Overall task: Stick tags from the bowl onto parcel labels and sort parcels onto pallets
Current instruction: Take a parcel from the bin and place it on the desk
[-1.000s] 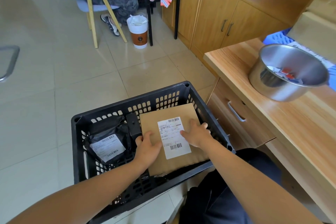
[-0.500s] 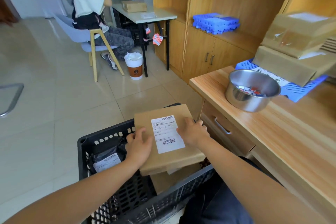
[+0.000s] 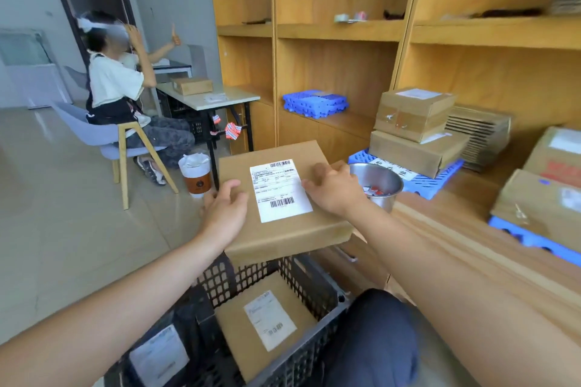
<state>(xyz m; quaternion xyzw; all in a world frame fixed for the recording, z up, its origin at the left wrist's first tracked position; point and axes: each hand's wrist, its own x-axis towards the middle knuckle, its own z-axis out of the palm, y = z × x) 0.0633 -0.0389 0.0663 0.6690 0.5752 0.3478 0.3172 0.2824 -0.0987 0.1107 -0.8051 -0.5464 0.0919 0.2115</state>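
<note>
I hold a flat cardboard parcel (image 3: 283, 229) in the air above the black crate (image 3: 308, 280), its white label (image 3: 279, 190) facing up. My left hand (image 3: 224, 209) grips its left edge and my right hand (image 3: 333, 187) grips its right edge. Just behind the right hand, a steel bowl (image 3: 385, 181) with red and white tags stands on the wooden counter (image 3: 456, 245). Inside the crate lie another cardboard parcel (image 3: 261, 324) and a dark bagged parcel (image 3: 157, 358). A blue pallet (image 3: 430, 182) behind the bowl carries two stacked boxes (image 3: 415, 129). A second blue pallet (image 3: 531, 239) at the right carries boxes too.
Wooden shelves rise behind the counter, with spare blue pallets (image 3: 314, 102) on a low ledge. A person sits on a chair (image 3: 125, 141) at a small table (image 3: 213, 100) to the left. A paper cup bin (image 3: 195, 176) stands on the tiled floor.
Both hands have lifted the parcel out of the crate and raised it towards the counter. My view has tilted up, showing the shelves and pallets.
</note>
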